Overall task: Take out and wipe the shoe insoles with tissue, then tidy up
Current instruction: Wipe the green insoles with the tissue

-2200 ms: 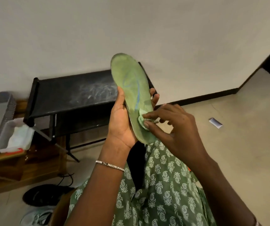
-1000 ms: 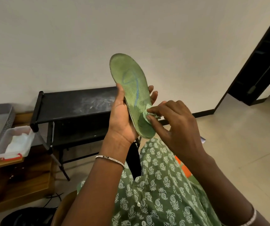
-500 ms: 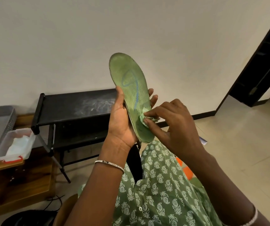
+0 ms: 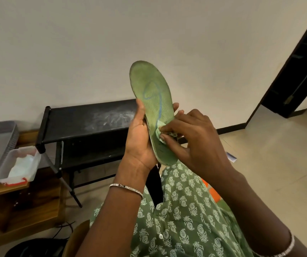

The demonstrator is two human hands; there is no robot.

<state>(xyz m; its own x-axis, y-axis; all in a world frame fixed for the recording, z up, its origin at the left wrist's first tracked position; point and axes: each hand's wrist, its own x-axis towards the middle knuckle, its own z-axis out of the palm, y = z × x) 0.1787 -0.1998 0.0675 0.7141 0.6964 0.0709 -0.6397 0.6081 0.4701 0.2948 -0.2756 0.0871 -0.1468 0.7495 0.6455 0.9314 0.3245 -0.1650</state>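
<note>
The left hand (image 4: 139,138) grips the green insole (image 4: 152,97) upright by its lower half, thumb along one edge and fingers curled behind. The right hand (image 4: 191,141) pinches a wadded tissue (image 4: 159,129) and presses it on the insole's face, just beside the left palm. So this insole is out of its shoe and the wiping looks mid-way. The toe half above both hands appears grubby. Whether the other insole is done cannot be told. Tidying remains, with a plastic box (image 4: 9,154) of tissues far left of the left hand.
</note>
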